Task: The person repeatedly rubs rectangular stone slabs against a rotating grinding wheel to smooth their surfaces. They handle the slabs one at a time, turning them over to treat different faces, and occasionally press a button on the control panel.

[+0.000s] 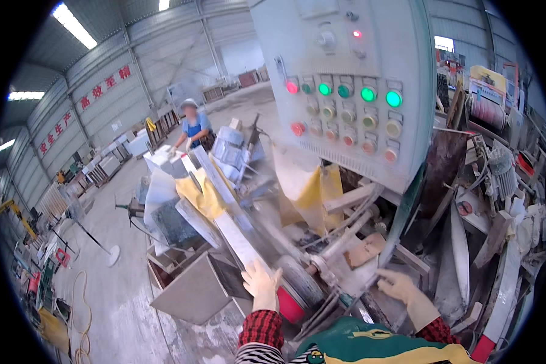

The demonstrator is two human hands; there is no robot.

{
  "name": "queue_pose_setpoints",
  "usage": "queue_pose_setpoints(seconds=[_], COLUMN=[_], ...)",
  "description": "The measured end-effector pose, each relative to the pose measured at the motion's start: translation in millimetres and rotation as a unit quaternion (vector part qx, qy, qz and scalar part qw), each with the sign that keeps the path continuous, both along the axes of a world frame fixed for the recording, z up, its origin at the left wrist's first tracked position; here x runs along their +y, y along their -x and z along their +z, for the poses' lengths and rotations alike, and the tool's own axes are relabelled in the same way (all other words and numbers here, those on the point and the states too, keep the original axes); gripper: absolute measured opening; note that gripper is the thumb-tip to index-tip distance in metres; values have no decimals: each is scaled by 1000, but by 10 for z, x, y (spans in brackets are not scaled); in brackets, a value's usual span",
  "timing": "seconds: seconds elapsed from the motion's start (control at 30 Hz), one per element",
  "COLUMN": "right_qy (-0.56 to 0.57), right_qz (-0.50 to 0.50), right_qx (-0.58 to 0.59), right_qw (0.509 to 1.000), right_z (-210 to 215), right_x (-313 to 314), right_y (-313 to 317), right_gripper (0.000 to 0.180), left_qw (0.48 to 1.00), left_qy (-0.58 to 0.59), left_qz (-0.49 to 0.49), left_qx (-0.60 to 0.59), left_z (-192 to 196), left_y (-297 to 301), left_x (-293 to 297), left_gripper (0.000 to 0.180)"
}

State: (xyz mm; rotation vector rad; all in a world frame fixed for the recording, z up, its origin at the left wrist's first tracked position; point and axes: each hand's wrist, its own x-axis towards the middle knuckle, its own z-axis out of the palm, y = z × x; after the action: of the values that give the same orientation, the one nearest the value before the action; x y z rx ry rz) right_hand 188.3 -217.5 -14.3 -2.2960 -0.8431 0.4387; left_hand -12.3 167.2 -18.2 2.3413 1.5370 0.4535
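Note:
My left hand (262,286), in a cream glove, lies with fingers stretched and thumb apart on the near end of a long white strip (236,238), which looks like stone. The strip runs away from me along a machine bed, beneath a yellow cloth flap (201,194). Just right of this hand is a grey roller or wheel (302,282) with a red part (290,306) below it. My right hand (406,295), gloved alike, reaches out with fingers extended beside the machine's dusty metal frame, nothing visible in it. A brownish block (365,250) sits beyond its fingers.
A large control cabinet (352,91) with lit buttons hangs ahead. At the bed's far end stands a co-worker (195,128) in blue, near a motor (229,145). A grey box-like panel (194,291) stands left; scrap pieces (497,242) crowd the right. A hose (82,315) lies on the floor.

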Motion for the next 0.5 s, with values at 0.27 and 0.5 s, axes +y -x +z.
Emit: queue_pose_setpoints(seconds=[0.27, 0.5], right_qy=[-23, -149], right_qz=[1, -121], right_qx=[121, 369], right_qw=[992, 909], right_z=[-475, -1029], right_x=[-292, -637], right_y=[349, 552], right_gripper=[51, 50], left_qw=[988, 978], left_qy=[42, 55], left_qz=[-8, -126], left_qx=[-145, -154], left_z=[-598, -386], left_y=[21, 395], left_x=[113, 104], left_gripper=[79, 72])
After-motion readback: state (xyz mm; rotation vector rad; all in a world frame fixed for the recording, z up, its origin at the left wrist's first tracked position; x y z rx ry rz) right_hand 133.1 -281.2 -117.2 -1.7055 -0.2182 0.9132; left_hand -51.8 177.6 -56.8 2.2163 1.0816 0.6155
